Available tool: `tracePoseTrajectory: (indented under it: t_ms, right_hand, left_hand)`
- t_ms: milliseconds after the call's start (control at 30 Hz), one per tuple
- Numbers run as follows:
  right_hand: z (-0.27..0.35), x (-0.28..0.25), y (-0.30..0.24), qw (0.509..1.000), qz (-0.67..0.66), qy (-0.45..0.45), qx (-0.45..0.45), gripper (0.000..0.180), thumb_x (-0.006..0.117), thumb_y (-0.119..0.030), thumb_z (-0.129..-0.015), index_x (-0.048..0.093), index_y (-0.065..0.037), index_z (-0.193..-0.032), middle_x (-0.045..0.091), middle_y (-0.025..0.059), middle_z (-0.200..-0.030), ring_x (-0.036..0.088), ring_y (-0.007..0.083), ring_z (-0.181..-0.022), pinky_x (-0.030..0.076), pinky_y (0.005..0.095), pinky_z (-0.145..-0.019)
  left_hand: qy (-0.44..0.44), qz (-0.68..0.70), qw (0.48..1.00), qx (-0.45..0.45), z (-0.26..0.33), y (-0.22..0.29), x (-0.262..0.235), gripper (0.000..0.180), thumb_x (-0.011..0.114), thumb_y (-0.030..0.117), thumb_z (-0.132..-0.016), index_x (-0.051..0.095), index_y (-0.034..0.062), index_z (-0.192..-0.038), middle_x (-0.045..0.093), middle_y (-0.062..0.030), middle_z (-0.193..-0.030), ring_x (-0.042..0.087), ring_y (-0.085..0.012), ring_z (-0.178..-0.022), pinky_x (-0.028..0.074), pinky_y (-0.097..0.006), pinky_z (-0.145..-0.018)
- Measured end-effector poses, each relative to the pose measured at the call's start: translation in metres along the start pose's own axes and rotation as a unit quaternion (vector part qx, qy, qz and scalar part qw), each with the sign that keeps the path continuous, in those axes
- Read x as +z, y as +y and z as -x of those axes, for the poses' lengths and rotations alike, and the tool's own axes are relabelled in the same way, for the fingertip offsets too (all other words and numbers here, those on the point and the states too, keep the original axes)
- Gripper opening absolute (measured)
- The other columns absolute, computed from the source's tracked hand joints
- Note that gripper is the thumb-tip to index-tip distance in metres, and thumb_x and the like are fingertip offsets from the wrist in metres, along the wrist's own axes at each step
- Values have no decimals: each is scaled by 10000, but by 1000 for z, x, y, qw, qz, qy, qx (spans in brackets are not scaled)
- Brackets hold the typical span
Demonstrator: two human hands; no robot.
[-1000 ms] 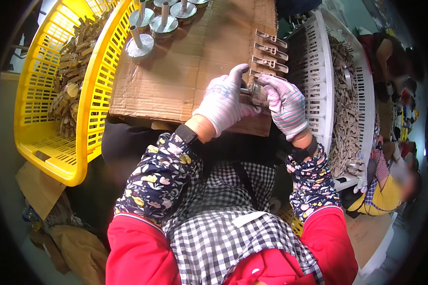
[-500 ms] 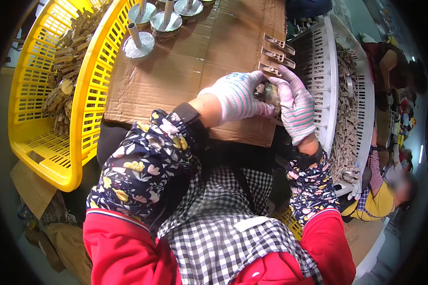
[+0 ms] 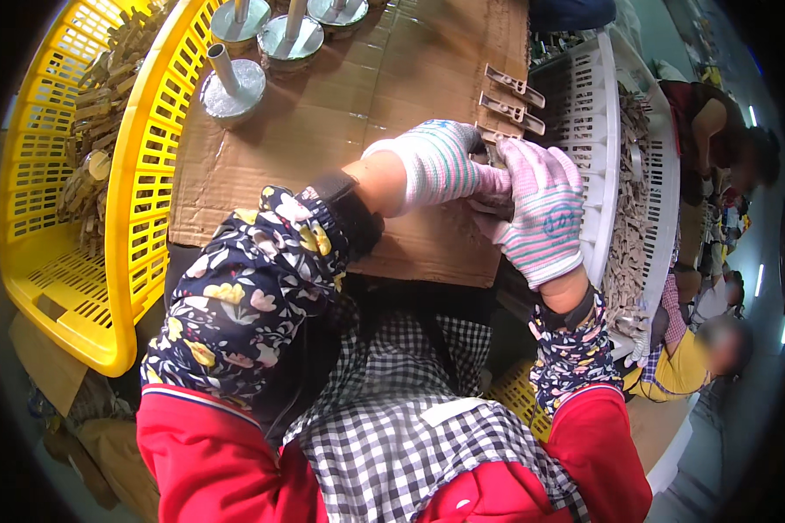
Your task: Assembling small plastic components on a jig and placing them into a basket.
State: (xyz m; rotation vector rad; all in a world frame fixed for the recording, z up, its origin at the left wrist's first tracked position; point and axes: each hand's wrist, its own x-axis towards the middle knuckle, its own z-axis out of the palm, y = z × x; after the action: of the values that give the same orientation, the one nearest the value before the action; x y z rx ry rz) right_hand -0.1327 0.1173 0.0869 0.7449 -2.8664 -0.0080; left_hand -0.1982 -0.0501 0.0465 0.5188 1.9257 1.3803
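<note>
My left hand (image 3: 436,170) and my right hand (image 3: 545,209), both in striped knit gloves, meet over the near right part of a brown cardboard sheet (image 3: 323,131). Their fingers are closed together around a small dark piece that is almost wholly covered, so its kind cannot be made out. Just beyond the fingertips lie a beige clip-shaped part (image 3: 511,113) and a similar beige part (image 3: 515,84), in a row along the cardboard's right side. A third one is partly hidden behind my fingers.
At left stands a yellow plastic basket (image 3: 124,227) of beige parts. A white basket (image 3: 608,148) with similar parts is close on the right. Several silvery discs with upright metal tubes, one a near disc (image 3: 235,94), stand at the far left. Other people sit further right.
My right hand has turned so that its back faces up, and its fingers now cover the small rounded piece that showed between my hands before. The view has shifted slightly.
</note>
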Motion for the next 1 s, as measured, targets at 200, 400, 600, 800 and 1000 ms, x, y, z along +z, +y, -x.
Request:
tracePoseTrajectory:
  t_ms: [200,400,600,800,1000]
  right_hand:
    - [-14,-9,3,997,10,-79,20,800,800,-290,-451,511,-71,-1164,581,89,-1095,531,257,-1046,313,428,-1001]
    - [-40,-15,11,980,1,-186,71,717,759,-372,-495,583,-66,-1119,624,137,-1031,573,288,-980,371,388,-954]
    - [-61,-16,27,962,-60,-251,86,658,723,-385,-561,588,-84,-1131,634,170,-1006,609,309,-934,475,376,-818]
    - [-75,-5,53,923,-222,-300,94,533,705,-314,-584,624,-52,-1041,657,139,-893,638,260,-779,492,335,-729]
    - [-95,4,63,875,-321,-360,44,370,696,-243,-676,635,-43,-981,650,94,-748,607,183,-638,484,304,-609]
  left_hand:
    - [24,-139,986,87,10,-10,-2,693,705,456,-692,490,-3,-1164,602,-184,-1061,578,-310,-989,449,-361,-853]
    - [115,-346,914,180,17,-20,-1,556,675,378,-694,523,89,-1144,585,-147,-1050,539,-318,-1022,417,-402,-889]
    - [17,-267,961,70,-2,0,-18,377,434,368,-870,591,51,-1002,623,-191,-980,578,-356,-939,429,-417,-859]
    - [37,-238,969,51,-20,16,-11,481,332,425,-913,581,40,-1058,616,-190,-1030,564,-359,-985,411,-405,-880]
    - [40,-218,975,1,-33,4,-26,541,283,449,-905,623,39,-1001,626,-209,-970,571,-354,-962,405,-388,-859]
